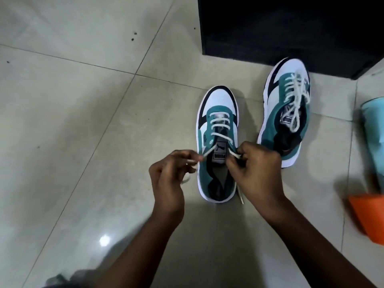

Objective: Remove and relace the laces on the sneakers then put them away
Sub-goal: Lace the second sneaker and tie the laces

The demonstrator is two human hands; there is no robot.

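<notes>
The near sneaker (pixel 217 142) lies on the tiled floor (pixel 83 121), long axis running six to twelve o'clock, toe away, laced only partway up. Both hands sit at its six-o'clock end: the left hand (pixel 168 179) pinches one lace end (pixel 62 156) at nine o'clock, the right hand (pixel 259 169) pinches the other at three. The second sneaker (pixel 284 113) lies at two o'clock, nearer the right hand.

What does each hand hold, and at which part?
Left hand pinches the near sneaker's lace at its left free end; right hand pinches its right end.
</notes>
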